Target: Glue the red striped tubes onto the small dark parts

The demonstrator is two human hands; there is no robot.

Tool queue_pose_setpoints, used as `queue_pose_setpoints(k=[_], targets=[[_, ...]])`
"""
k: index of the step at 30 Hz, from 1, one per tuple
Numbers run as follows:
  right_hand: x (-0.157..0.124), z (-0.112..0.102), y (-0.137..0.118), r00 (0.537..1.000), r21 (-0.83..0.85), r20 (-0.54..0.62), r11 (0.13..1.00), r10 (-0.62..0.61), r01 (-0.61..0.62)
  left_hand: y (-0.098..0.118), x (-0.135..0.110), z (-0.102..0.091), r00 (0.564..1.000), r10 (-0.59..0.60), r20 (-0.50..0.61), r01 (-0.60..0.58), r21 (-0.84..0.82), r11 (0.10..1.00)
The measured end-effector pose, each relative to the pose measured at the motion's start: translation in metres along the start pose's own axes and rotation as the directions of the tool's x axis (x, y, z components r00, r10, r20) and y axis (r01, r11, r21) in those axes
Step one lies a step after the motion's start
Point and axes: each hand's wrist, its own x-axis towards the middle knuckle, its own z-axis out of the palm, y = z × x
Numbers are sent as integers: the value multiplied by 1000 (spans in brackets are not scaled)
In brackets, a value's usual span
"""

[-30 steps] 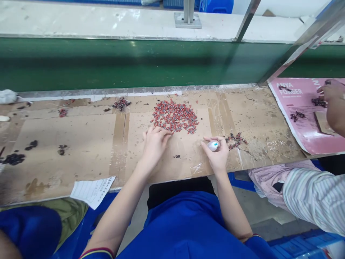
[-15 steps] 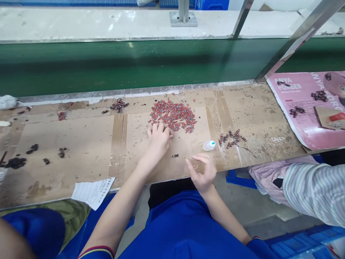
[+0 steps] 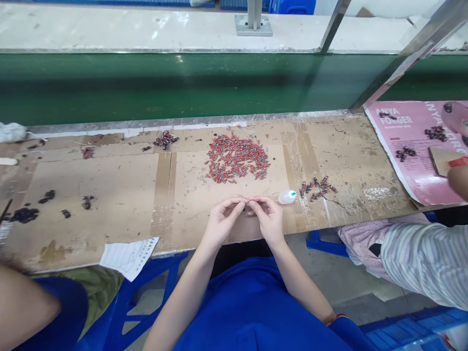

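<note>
Lit evenly from overhead; faint shadows are thrown under the left hand (image 3: 221,222) and right hand (image 3: 270,219). Glare is picked up on the taped surface (image 3: 373,192) and green belt (image 3: 179,61). Straight edges are slightly bowed near the borders.

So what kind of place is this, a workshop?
Most likely a factory assembly line. A long green conveyor belt runs behind a cardboard-covered bench. A heap of small red parts lies on that bench, and another person's striped sleeve shows alongside.
</note>
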Motion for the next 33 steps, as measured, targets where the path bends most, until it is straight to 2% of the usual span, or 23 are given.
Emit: queue_pose_setpoints(k=[2,4,6,8,11,16,24,28,33], targets=[[-1,-6,1,1000,-53,0,998,18,-18,-10,-3,-6,992,116,-47,-101,251,963],[-2,-12,1,1000,-130,7,991,22,-21,-20,-6,-9,975,217,-53,-167,471,866],[-4,-17,0,999,-227,43,974,6,4,-28,-8,-10,963,269,-29,-203,580,789],[-6,-19,0,996,-322,89,946,-12,40,-31,-8,-9,957,290,-6,-227,604,764],[-8,-20,-2,997,-377,77,926,3,27,-26,-8,-9,967,256,16,-223,547,807],[-11,-14,-9,998,-325,46,945,41,-24,-10,-12,-11,986,167,15,-159,404,901],[-14,-15,-18,992,-288,94,956,85,-55,6,-18,-8,995,97,-34,-82,305,949],[-15,-15,-18,986,-217,118,972,116,-88,8,-18,-8,997,66,-31,-56,248,967],[-17,-14,-18,990,-167,97,983,98,-81,7,-20,-10,1000,8,4,-9,140,990]])
